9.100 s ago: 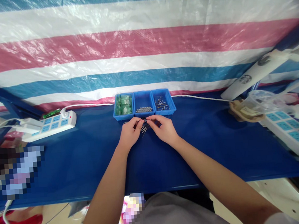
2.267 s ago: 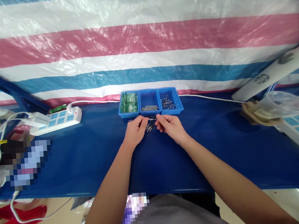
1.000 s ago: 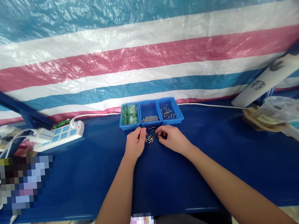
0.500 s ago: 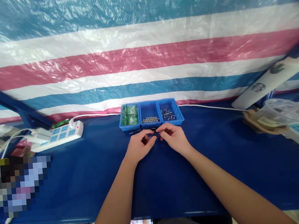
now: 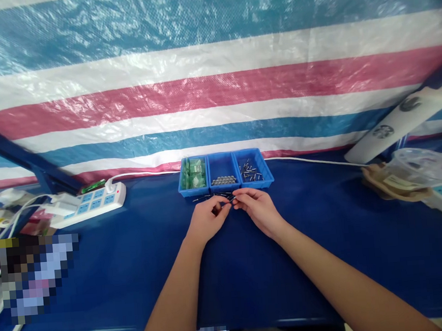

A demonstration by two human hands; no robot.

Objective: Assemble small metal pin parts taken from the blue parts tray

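The right hand had closed in on the left hand, both pinching a slim metal piece between them, its long axis running roughly hand to hand, just this side of the middle blue bin.

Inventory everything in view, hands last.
Striped sheet: one, blue-white-red, behind table
Table: one, blue, beneath hands
Bins: three, blue, table's back middle
Packets: several, green, left bin
Round pieces: many, silver, middle bin
Pins: many, silver and dark, right bin
Rods: several, dark and silver, before bins
Power strips: two, white-blue, left and right
Cables: several, white, left and back
Tube: one, white, far right
Container: one, clear, right
Pixelated item: one, bluish, left
Clutter: uncounted, mixed, left
Left hand: one, bare, at rods
Right hand: one, bare, at rods
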